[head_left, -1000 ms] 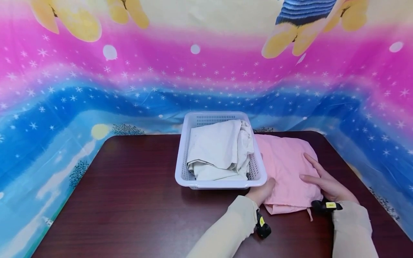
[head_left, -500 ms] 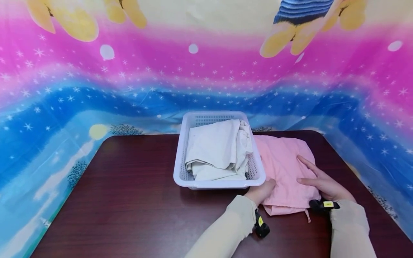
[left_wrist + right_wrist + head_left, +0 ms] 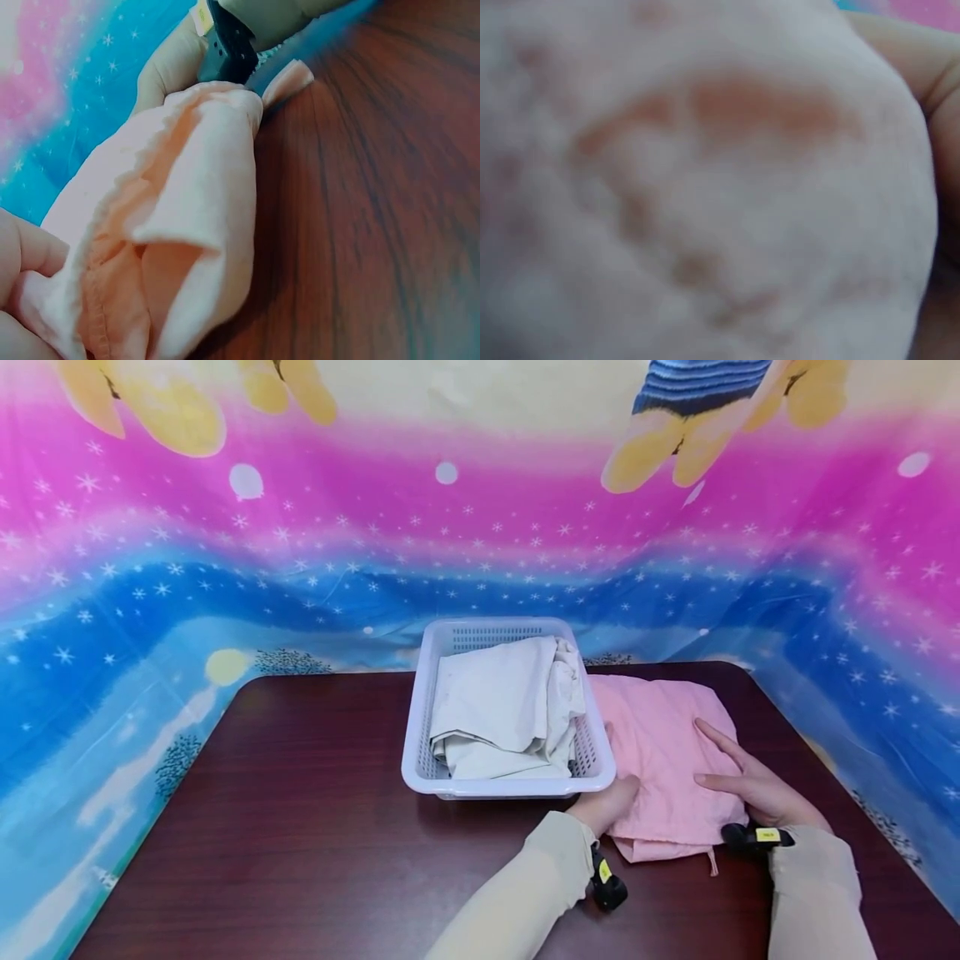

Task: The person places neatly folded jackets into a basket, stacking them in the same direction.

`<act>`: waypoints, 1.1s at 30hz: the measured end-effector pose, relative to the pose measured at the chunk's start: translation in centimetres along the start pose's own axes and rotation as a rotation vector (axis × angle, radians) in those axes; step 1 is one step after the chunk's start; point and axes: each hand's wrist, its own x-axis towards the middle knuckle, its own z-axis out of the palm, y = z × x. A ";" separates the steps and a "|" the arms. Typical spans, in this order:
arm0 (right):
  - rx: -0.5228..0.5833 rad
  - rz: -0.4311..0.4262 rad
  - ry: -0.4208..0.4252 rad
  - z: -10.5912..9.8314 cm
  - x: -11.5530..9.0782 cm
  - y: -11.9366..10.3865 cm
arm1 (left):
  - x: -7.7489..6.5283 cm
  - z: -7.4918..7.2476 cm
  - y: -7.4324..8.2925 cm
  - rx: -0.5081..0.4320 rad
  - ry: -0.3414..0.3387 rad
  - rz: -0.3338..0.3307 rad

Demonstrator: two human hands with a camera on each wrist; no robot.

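Observation:
On the right side of the dark table lies a folded pink cloth [image 3: 663,760], a short tie hanging at its near right corner. My left hand [image 3: 609,802] grips its left edge, thumb on top, partly under the basket's rim in the head view. In the left wrist view the cloth's fold [image 3: 172,217] gapes toward the camera, and fingers [image 3: 26,277] pinch it at the left. At the right edge my right hand [image 3: 765,785] holds the cloth, thumb and a finger lying along its top. The right wrist view is filled by blurred pink fabric [image 3: 780,195], with a finger behind it.
A white plastic basket [image 3: 510,788] stands just left of the pink cloth, its rim overlapping the cloth's edge in the head view. Folded whitish fabric [image 3: 495,693] lies inside. A colourful printed curtain [image 3: 480,543] surrounds the table [image 3: 315,827] behind and at the sides.
The head view has drifted slightly. Both hands keep their hold on the pink cloth, whose right edge shifts a little with the right hand; the basket stays put.

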 end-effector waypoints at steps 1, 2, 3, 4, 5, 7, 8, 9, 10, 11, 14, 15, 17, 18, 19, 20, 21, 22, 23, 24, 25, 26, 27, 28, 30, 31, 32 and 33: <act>-0.003 -0.003 -0.002 0.0 -0.1 0.0 | 0.1 0.2 0.1 0.000 0.000 0.030; -0.006 -0.005 -0.004 -0.1 -0.2 0.0 | 0.2 0.5 0.2 0.000 0.003 0.031; -0.003 -0.008 -0.007 -0.2 -0.2 0.1 | 0.3 0.8 0.3 -0.004 0.004 0.031; 0.001 -0.011 -0.011 -0.3 -0.3 0.1 | 0.4 1.0 0.3 -0.007 0.004 0.041; 0.007 -0.015 -0.016 -0.3 -0.4 0.2 | 0.5 1.3 0.4 -0.013 0.005 0.048; 0.022 -0.028 -0.027 -0.5 -0.6 0.3 | 0.6 1.7 0.5 -0.030 -0.001 0.063; 0.039 -0.032 -0.033 -0.5 -0.7 0.3 | 0.7 1.8 0.5 -0.035 -0.003 0.066; 0.050 -0.036 -0.037 -0.6 -0.8 0.4 | 0.7 1.9 0.5 -0.047 -0.008 0.069; 0.057 -0.038 -0.040 -0.6 -0.8 0.4 | 0.6 2.0 0.5 -0.058 -0.015 0.071; 0.060 -0.040 -0.041 -0.7 -0.9 0.4 | 0.6 2.0 0.5 -0.070 -0.020 0.073; 0.065 -0.041 -0.041 -0.9 -1.1 0.4 | 0.4 2.1 0.6 -0.108 -0.050 0.071; 0.066 -0.042 -0.038 -0.9 -1.1 0.5 | 0.4 2.1 0.7 -0.119 -0.059 0.070; 0.082 -0.043 -0.037 -1.1 -1.3 0.5 | 0.3 2.2 0.8 -0.138 -0.075 0.071; 0.097 -0.042 -0.036 -1.1 -1.4 0.6 | 0.2 2.3 0.9 -0.144 -0.082 0.070; 0.116 -0.044 -0.038 -1.2 -1.5 0.6 | 0.2 2.3 0.9 -0.150 -0.089 0.070; 0.137 -0.046 -0.039 -1.2 -1.6 0.6 | 0.2 2.4 1.0 -0.150 -0.091 0.072; 0.160 -0.048 -0.037 -1.2 -1.7 0.6 | 0.1 2.4 1.1 -0.148 -0.095 0.076; 0.182 -0.053 -0.038 -1.3 -1.8 0.6 | 0.1 2.5 1.2 -0.149 -0.100 0.077; 0.197 -0.059 -0.038 -1.3 -1.9 0.5 | 0.1 2.5 1.2 -0.148 -0.104 0.077; 0.215 -0.065 -0.038 -1.3 -2.0 0.5 | 0.1 2.5 1.3 -0.145 -0.107 0.076; 0.224 -0.074 -0.039 -1.3 -2.1 0.4 | 0.1 2.6 1.3 -0.147 -0.110 0.077; 0.227 -0.080 -0.035 -1.4 -2.1 0.3 | 0.0 2.6 1.4 -0.145 -0.111 0.078; 0.227 -0.085 -0.031 -1.4 -2.2 0.2 | 0.0 2.6 1.5 -0.143 -0.109 0.080; 0.227 -0.088 -0.028 -1.4 -2.2 0.0 | 0.0 2.7 1.6 -0.142 -0.106 0.083; 0.220 -0.087 -0.011 -1.3 -2.3 -0.2 | -0.1 2.8 1.8 -0.136 -0.094 0.088; 0.216 -0.085 -0.005 -1.4 -2.4 -0.3 | -0.1 2.9 1.9 -0.131 -0.085 0.089; 0.215 -0.083 0.001 -1.4 -2.4 -0.5 | -0.2 3.0 2.0 -0.123 -0.074 0.089; 0.213 -0.082 0.006 -1.4 -2.5 -0.6 | -0.2 3.1 2.1 -0.118 -0.063 0.089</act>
